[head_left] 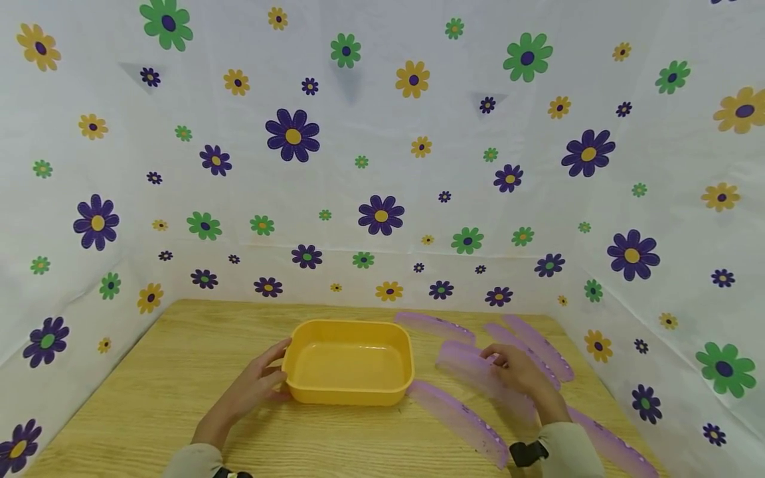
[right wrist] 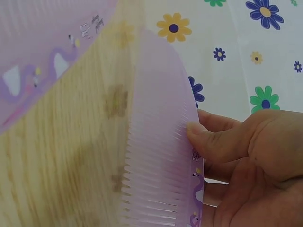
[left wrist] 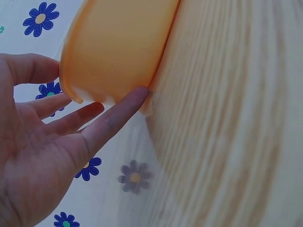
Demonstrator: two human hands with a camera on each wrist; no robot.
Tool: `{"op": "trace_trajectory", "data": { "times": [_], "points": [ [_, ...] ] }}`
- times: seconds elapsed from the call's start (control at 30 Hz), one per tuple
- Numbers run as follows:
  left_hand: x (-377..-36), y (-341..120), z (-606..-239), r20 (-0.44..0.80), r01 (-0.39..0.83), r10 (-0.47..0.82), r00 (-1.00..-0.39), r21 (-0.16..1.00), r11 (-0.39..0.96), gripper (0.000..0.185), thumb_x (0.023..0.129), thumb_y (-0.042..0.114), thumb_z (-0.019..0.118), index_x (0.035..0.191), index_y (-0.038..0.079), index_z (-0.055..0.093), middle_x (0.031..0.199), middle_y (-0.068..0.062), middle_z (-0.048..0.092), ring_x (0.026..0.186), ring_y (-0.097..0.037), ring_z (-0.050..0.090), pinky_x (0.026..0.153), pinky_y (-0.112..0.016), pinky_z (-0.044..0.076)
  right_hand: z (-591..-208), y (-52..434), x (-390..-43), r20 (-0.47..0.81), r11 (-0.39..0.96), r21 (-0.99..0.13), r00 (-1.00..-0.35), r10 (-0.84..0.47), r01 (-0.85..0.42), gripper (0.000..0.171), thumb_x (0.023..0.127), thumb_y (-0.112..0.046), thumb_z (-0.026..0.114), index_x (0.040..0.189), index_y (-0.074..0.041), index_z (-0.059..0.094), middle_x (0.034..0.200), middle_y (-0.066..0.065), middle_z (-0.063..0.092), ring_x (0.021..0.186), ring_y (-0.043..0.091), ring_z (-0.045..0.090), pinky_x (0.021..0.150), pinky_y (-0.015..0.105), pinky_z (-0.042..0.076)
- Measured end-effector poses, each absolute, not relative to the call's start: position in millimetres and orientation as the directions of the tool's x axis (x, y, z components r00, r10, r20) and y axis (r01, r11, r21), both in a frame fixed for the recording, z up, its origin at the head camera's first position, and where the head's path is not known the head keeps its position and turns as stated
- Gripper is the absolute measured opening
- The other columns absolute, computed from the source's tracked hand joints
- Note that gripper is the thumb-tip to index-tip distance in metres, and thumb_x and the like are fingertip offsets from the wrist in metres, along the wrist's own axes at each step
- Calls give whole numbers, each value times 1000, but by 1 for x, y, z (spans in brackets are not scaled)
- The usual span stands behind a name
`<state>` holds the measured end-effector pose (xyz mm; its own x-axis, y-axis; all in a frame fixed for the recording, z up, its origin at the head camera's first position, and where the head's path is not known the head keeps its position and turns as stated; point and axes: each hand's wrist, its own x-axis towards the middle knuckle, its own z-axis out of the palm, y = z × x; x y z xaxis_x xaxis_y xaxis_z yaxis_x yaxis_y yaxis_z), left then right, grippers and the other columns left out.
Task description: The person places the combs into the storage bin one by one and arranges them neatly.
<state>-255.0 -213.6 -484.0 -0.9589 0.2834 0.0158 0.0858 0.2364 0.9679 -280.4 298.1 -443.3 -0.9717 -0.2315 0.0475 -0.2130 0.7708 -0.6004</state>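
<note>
Purple comb [head_left: 469, 364], pinched in the right hand [head_left: 512, 368], is slanting far-left to near-right along its long axis, right of the yellow tray [head_left: 349, 397], which the left hand [head_left: 257, 382] is touching with extended fingers.

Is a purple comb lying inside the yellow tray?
No, the yellow tray shows a bare floor, and the purple combs are all outside it.

I'm looking forward, down across table [head_left: 197, 352] from head; wrist views sit close, left sharing yellow tray [head_left: 349, 397], right purple comb [right wrist: 161, 80].
</note>
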Motion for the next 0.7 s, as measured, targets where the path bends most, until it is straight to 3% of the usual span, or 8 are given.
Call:
{"op": "trace_trajectory", "data": {
  "times": [0.17, 0.57, 0.7],
  "points": [
    [-256, -214, -485, 22, 92, 288, -957, 969, 230, 71, 99, 6, 52, 164, 5, 22, 161, -34, 29, 138, -54, 49, 85, -45, 66, -439, 294, -284, 82, 772, -589, -967, -240, -241, 21, 96, 8, 60, 114, -1, 68, 100, 22, 69, 82, 23, 63, 64, 30, 54],
    [-253, -213, -482, 40, 113, 310, -950, 968, 224, 72, 99, 4, 52, 164, 3, 20, 159, -37, 29, 137, -54, 50, 85, -46, 66, -427, 289, -292, 171, 742, -580, -941, -292, -335, 18, 95, 9, 62, 112, 5, 67, 90, 23, 70, 68, 18, 63, 55, 26, 52],
    [-255, -214, -483, 36, 111, 308, -951, 967, 230, 72, 99, 5, 52, 163, 3, 20, 159, -37, 29, 136, -54, 50, 85, -45, 66, -422, 285, -295, 183, 740, -569, -932, -313, -360, 18, 95, 9, 62, 112, 5, 67, 93, 23, 69, 74, 23, 65, 58, 28, 53]
  ]
}}
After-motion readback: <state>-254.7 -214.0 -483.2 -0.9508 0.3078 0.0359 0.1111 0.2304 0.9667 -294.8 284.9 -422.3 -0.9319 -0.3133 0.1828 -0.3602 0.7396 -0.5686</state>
